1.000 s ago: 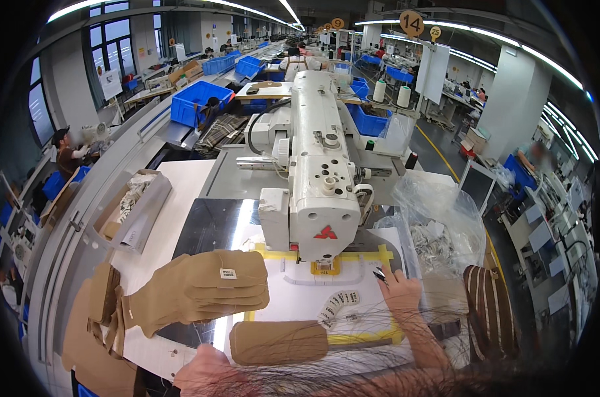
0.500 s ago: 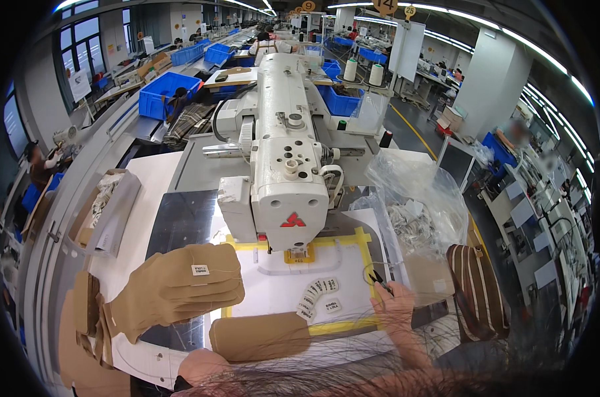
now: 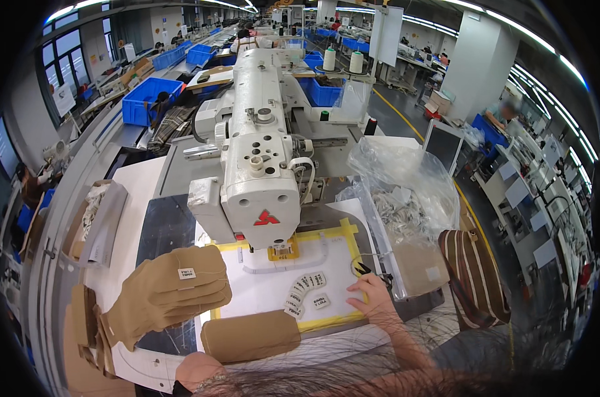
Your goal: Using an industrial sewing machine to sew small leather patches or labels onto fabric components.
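Observation:
My right hand (image 3: 377, 301) is at the right edge of the yellow-taped white sheet (image 3: 257, 294), its fingers closed about small black scissors (image 3: 362, 268), partly hidden by the fingers. Left of it, a curved row of white fabric labels (image 3: 304, 291) lies on the sheet beside one single label (image 3: 321, 301). My left hand (image 3: 199, 370) shows only in part at the lower edge, by a folded tan fabric piece (image 3: 250, 337); its fingers are hidden. A stack of tan fabric pieces (image 3: 174, 291), with a label on top, lies farther left.
The white sewing machine head (image 3: 257, 178) stands over the sheet's far edge. A clear plastic bag of labels (image 3: 402, 205) sits at right, near a striped brown fabric item (image 3: 469, 278). At left is an open box (image 3: 101, 225). Blue bins (image 3: 144, 102) stand behind.
The whole view has shifted, so the scene sits farther left. My right hand has moved forward over the scissors, covering more of them. The labels and fabric stay in place.

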Demonstrator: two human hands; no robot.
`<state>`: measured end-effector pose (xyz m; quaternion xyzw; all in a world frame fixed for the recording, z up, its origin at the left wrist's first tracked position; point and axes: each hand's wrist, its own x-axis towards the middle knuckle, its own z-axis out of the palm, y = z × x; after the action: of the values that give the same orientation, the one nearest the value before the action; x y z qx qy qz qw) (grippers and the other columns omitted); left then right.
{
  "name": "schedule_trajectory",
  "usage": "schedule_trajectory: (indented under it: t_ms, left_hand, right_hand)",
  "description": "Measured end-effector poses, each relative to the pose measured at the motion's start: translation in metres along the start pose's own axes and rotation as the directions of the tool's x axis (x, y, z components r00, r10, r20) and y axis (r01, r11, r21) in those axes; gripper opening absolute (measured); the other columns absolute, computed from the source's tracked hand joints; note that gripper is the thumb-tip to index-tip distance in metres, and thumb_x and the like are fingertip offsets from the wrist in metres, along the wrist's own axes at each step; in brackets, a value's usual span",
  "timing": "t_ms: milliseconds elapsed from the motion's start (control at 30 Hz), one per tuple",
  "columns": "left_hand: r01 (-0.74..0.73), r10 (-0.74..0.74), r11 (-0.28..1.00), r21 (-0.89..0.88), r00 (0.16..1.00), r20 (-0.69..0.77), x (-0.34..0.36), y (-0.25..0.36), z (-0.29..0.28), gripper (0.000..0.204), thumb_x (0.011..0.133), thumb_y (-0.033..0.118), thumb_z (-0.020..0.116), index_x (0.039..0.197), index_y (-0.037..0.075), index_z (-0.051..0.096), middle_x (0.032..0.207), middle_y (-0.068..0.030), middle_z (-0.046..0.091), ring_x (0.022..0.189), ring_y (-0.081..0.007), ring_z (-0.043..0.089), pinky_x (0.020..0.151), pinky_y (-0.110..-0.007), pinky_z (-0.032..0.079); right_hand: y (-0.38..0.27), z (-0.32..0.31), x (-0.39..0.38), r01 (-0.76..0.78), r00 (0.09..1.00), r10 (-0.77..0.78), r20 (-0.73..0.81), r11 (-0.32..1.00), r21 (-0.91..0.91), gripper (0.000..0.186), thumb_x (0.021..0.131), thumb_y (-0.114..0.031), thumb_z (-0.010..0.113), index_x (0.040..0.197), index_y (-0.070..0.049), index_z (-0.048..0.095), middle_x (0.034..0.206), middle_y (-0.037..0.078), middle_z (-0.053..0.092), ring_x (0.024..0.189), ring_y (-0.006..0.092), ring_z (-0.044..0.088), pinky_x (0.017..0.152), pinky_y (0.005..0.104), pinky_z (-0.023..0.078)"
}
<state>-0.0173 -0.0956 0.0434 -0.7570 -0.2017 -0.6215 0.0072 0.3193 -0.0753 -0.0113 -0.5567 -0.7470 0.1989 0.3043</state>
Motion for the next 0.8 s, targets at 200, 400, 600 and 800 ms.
schedule_trajectory:
  t_ms: [200, 400, 600, 800]
  left_hand:
    - [-0.068, 0.062, 0.993, -0.096, 0.996, -0.066, 0.01, 0.0, 0.017, 0.036, 0.071, 0.016, 0.079, 0.104, 0.014, 0.065, 0.091, 0.0019, 0.058, 0.083, -0.0173, 0.055, 0.069, -0.033, 0.038]
    - [-0.152, 0.128, 0.972, -0.177, 0.982, -0.138, 0.02, -0.007, 0.015, 0.033, 0.07, 0.015, 0.08, 0.1, 0.015, 0.067, 0.089, 0.0034, 0.058, 0.081, -0.0158, 0.055, 0.068, -0.032, 0.037]
    - [-0.418, 0.261, 0.888, 0.192, 0.802, 0.537, 0.034, -0.034, 0.044, 0.032, 0.081, 0.019, 0.067, 0.113, 0.016, 0.067, 0.1, 0.0048, 0.06, 0.082, -0.0113, 0.053, 0.07, -0.027, 0.04]
    - [-0.454, 0.324, 0.891, 0.022, 0.669, 0.668, 0.008, -0.048, 0.068, 0.041, 0.078, 0.016, 0.067, 0.118, 0.008, 0.064, 0.11, 0.0018, 0.06, 0.074, -0.0087, 0.055, 0.061, -0.023, 0.043]
  right_hand:
    - [0.006, 0.002, 0.005, 0.004, 0.998, -0.002, 0.063, 0.999, -0.041, 0.02, 0.074, -0.018, 0.076, 0.087, -0.006, 0.067, 0.094, 0.008, 0.055, 0.097, 0.0291, 0.054, 0.085, 0.0381, 0.043]
    - [0.008, -0.015, 0.012, -0.352, 0.934, 0.286, 0.213, 0.836, 0.42, 0.012, 0.08, -0.008, 0.073, 0.083, -0.003, 0.063, 0.081, 0.004, 0.065, 0.076, 0.0148, 0.063, 0.069, 0.0287, 0.048]
    - [0.002, -0.024, 0.035, -0.525, 0.835, 0.096, 0.542, 0.436, 0.731, 0.014, 0.085, -0.006, 0.07, 0.091, -0.003, 0.058, 0.077, 0.005, 0.065, 0.07, 0.0107, 0.061, 0.065, 0.0239, 0.047]
    - [-0.031, -0.006, 0.064, -0.571, 0.721, -0.068, 0.689, 0.505, 0.647, 0.022, 0.084, -0.007, 0.071, 0.098, -0.004, 0.054, 0.073, 0.003, 0.062, 0.069, 0.0105, 0.06, 0.066, 0.0234, 0.047]
